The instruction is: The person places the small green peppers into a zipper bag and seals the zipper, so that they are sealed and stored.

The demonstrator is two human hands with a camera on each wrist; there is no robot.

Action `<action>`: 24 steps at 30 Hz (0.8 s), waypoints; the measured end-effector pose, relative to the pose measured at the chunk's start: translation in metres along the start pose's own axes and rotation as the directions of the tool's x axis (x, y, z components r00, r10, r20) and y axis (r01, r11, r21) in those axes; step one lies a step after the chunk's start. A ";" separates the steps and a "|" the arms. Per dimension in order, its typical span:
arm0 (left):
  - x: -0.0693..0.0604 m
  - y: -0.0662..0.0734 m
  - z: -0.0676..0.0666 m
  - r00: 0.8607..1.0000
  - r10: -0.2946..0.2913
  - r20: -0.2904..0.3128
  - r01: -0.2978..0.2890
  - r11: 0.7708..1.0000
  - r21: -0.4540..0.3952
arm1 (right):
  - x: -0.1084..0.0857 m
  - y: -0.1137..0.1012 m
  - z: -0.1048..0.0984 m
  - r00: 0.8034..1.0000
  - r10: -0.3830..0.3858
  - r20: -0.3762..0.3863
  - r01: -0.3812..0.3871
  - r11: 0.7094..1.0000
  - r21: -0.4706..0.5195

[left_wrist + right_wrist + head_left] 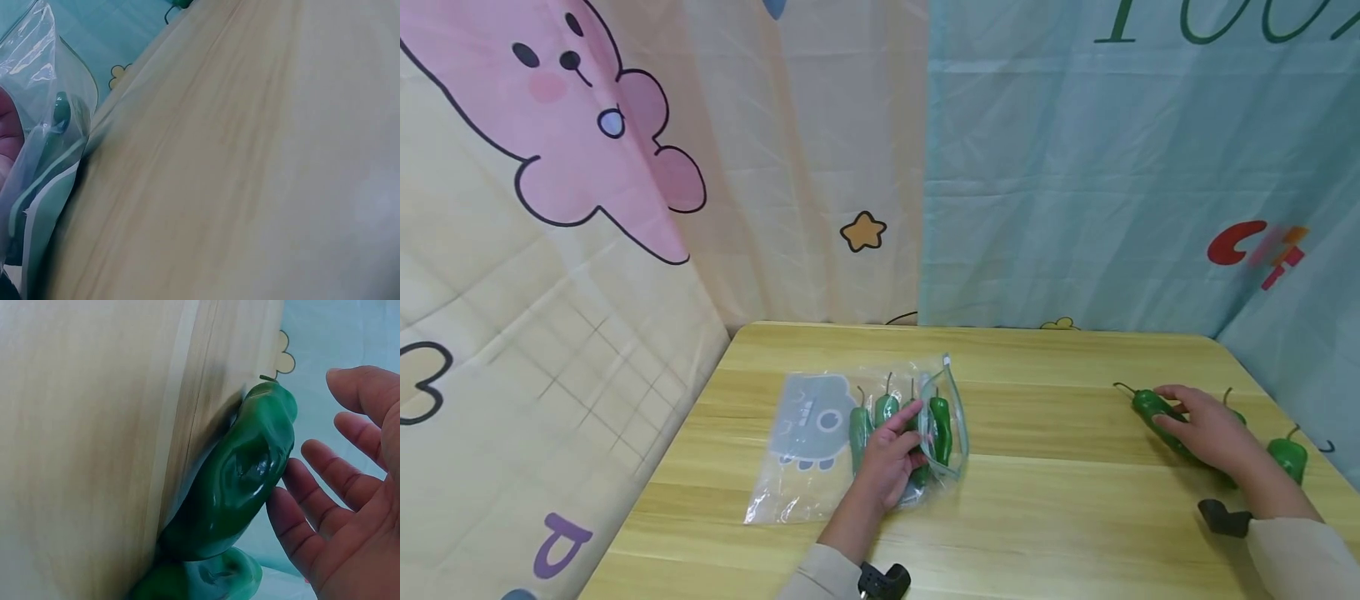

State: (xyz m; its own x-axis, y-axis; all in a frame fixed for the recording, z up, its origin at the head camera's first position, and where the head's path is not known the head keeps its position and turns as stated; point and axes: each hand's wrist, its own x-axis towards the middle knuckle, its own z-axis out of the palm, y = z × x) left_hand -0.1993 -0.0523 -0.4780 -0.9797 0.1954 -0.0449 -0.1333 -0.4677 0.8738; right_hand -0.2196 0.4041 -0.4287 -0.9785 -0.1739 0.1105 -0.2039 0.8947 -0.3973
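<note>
A clear zip bag (767,492) lies on the table with several green peppers inside, one pepper (940,429) at its raised, open mouth on the right. My left hand (883,467) rests on the bag beside that mouth, fingers spread; clear film covers part of the hand in the left wrist view. At the right, my right hand (1213,433) is over a green pepper (1153,408). In the right wrist view its fingers (340,475) are loosely bent beside the pepper (240,469), the thumb apart from it.
Two more green peppers lie near my right hand, one partly behind it and one pepper (1288,457) by the wrist, near the right edge of the wooden table (1037,517). Printed curtains (1075,192) hang behind and along the left side.
</note>
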 end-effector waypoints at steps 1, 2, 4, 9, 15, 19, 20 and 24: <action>0.000 0.000 0.000 1.000 -0.001 0.003 0.001 1.000 0.001 | 0.001 0.000 0.000 1.000 -0.001 0.000 0.001 1.000 -0.005; 0.000 0.000 0.000 1.000 -0.001 0.008 0.001 1.000 0.002 | 0.001 0.001 0.000 1.000 0.000 0.004 0.000 1.000 -0.006; 0.001 0.000 -0.001 1.000 -0.005 0.015 0.005 1.000 0.002 | 0.001 0.002 0.000 1.000 0.000 0.009 0.000 1.000 -0.010; 0.001 0.001 -0.002 1.000 -0.016 0.011 0.016 1.000 -0.001 | 0.003 0.006 0.003 1.000 -0.031 0.003 0.031 0.999 -0.027; 0.002 0.000 -0.003 1.000 -0.024 0.015 0.025 1.000 -0.008 | 0.003 0.010 0.010 0.998 -0.055 0.014 0.055 0.998 -0.039; 0.001 0.000 -0.003 1.000 -0.028 0.004 0.028 1.000 -0.014 | 0.003 0.010 0.011 0.999 -0.047 0.015 0.047 0.998 -0.044; 0.001 0.000 -0.003 1.000 -0.029 0.001 0.029 0.999 -0.014 | 0.003 0.010 0.011 0.999 -0.046 0.013 0.047 0.998 -0.043; 0.000 0.001 -0.003 0.999 -0.032 -0.006 0.032 0.999 -0.021 | 0.005 0.010 0.010 0.999 -0.038 0.002 0.038 0.998 -0.049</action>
State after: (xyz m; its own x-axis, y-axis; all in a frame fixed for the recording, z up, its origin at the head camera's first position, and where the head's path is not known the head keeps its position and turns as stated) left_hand -0.2003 -0.0552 -0.4786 -0.9759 0.2047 -0.0759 -0.1675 -0.4788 0.8618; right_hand -0.2269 0.4083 -0.4416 -0.9702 -0.2087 0.1234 -0.2393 0.9066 -0.3475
